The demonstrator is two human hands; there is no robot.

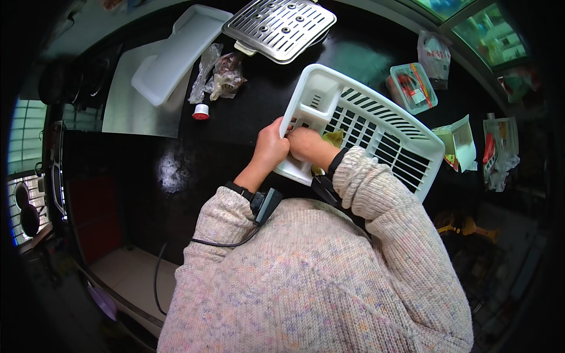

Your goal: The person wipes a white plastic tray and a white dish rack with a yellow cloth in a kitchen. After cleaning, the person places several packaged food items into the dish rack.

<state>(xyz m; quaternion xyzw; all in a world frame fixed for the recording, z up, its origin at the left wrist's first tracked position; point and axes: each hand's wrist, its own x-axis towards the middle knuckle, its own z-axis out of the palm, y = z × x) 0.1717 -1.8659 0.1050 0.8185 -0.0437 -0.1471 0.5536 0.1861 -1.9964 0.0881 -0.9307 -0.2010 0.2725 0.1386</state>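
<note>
A white plastic dish rack (383, 115) with a slatted base and a cutlery compartment lies tilted in front of me on the dark countertop. My left hand (271, 144) grips its left rim. Inside that rim, just below the cutlery compartment, is my right hand (307, 144), its fingers curled and touching the left hand. A yellow-green cloth (334, 138) shows beside and beneath my right wrist, within the rack; the part under the hand is hidden. What the right fingers press on cannot be seen.
A metal drain tray (282, 27) lies beyond the rack. Left are a white plastic tray (183, 55), crumpled plastic bags (227, 75) and a red-and-white cup (201, 112). Right stand a clear food container (414, 88), an opened box (459, 141) and plastic packaging (500, 152). A cable hangs from my left wrist.
</note>
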